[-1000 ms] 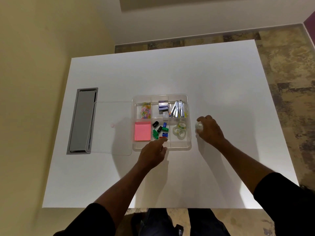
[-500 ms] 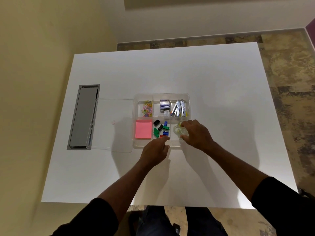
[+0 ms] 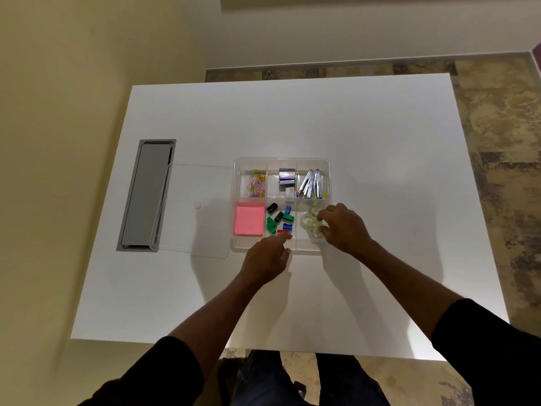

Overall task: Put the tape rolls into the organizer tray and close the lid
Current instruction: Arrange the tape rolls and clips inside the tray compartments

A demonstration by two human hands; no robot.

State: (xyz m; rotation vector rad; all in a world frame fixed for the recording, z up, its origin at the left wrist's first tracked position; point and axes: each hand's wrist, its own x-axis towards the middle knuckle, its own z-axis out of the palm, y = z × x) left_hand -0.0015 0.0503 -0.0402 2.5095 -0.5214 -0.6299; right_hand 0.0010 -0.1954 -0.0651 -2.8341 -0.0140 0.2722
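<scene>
The clear organizer tray (image 3: 282, 160) sits mid-table, divided into six compartments. Several clear tape rolls (image 3: 307, 221) lie in its near right compartment. My right hand (image 3: 345, 230) reaches into that compartment from the right, its fingertips closed around a roll at the near side of the pile. My left hand (image 3: 266, 259) rests at the tray's near rim, its curled fingers pinching the edge beside a red clip. The clear lid (image 3: 199, 209) lies flat on the table, touching the tray's left side.
Other compartments hold pink sticky notes (image 3: 248, 219), coloured binder clips (image 3: 279, 219), paper clips (image 3: 257, 184), staple boxes (image 3: 286, 177) and metal staple removers (image 3: 311, 184). A grey cable hatch (image 3: 146, 194) lies under the lid's left edge. White tabletop surrounds the tray.
My right hand carried a tape roll from the table right of the tray into the near right compartment. My left hand stayed at the tray's near rim.
</scene>
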